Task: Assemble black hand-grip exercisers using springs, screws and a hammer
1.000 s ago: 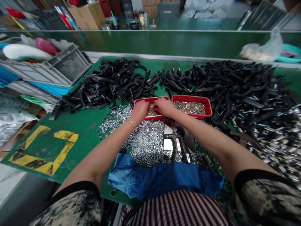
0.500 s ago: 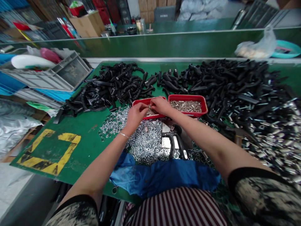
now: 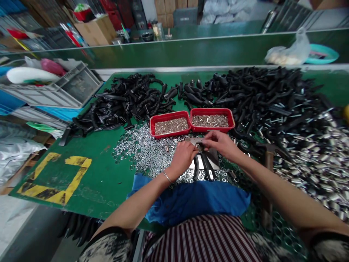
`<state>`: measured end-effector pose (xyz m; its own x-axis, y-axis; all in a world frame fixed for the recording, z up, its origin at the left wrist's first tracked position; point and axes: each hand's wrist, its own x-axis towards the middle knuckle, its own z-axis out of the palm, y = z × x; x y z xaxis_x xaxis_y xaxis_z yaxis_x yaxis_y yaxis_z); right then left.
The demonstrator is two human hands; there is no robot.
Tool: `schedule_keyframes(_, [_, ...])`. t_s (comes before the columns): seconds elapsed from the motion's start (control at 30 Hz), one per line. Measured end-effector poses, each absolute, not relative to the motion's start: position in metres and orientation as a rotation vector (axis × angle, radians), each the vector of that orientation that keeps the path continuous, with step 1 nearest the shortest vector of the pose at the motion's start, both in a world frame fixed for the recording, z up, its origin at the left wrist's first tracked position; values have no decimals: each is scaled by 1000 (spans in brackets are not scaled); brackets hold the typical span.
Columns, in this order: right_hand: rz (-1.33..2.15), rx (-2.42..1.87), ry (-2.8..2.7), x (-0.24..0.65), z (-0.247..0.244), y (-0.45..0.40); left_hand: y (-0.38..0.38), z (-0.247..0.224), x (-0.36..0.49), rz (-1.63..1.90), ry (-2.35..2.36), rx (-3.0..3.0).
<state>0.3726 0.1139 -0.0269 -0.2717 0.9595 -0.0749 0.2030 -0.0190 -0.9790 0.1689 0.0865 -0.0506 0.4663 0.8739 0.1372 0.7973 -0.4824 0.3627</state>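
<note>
A black plastic handle (image 3: 208, 168) with a curved guard lies on a small metal plate (image 3: 215, 158) in front of me. My left hand (image 3: 184, 155) is closed in a pinch at the left of the handle's upper end, and its fingertips hide what they hold. From the right, my right hand (image 3: 221, 145) has its thumb and fingers closed about that same upper end, where a shiny metal piece shows. Beyond my hands stand two red trays, the left tray (image 3: 156, 136) with tiny metal parts and the right tray (image 3: 229, 128) with small pins.
Loose metal rings (image 3: 152, 153) spread left of the plate. Black handles lie in a left heap (image 3: 131, 96) and a right heap (image 3: 261, 91). A hammer (image 3: 268, 160) and many metal sleeves (image 3: 313, 160) are at right. Blue cloth (image 3: 191, 202) covers the near edge.
Both hands have moved from over the left red tray, nearer to me and rightward, to the black handle's upper end. The left tray's contents are now uncovered.
</note>
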Motion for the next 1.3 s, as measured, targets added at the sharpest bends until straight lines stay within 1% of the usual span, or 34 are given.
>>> schedule_keyframes(0.13, [1401,-1368,-1377,397,-40,75,81,-56,167,496,1365,2595])
schedule_keyframes(0.33, [1374,-1381,-1504,402,-46,57,79,-62,159,563,1270,2752])
schedule_keyframes(0.47, [1304,-1466,-1504,398,-40,58,81,-56,159,431,1203,2925])
schedule_keyframes(0.6, [1409,-1466,-1442,386,-37,68,86,-44,163,231,1074,3080])
schedule_keyframes(0.67, [1406,-1443,-1486,379,-40,73,87,-41,162,185,985,3088])
schedule_keyframes(0.73, [1219,-1423,-1647,373,-45,77,85,-42,157,224,976,3018])
schedule_keyframes(0.83, [760,-1302,-1984,367,-54,80,78,-51,148,423,1080,2776])
schedule_keyframes(0.9, [562,-1193,-2138,364,-61,82,73,-58,144,548,1135,2601])
schedule_keyframes(1.0, [449,-1120,-2234,362,-67,85,71,-65,142,635,1132,2465])
schedule_keyframes(1.13, [387,-1100,-2279,363,-69,84,76,-69,140,670,1074,2451])
schedule_keyframes(1.3, [209,-1117,-2408,358,-68,79,74,-75,141,743,1038,2431])
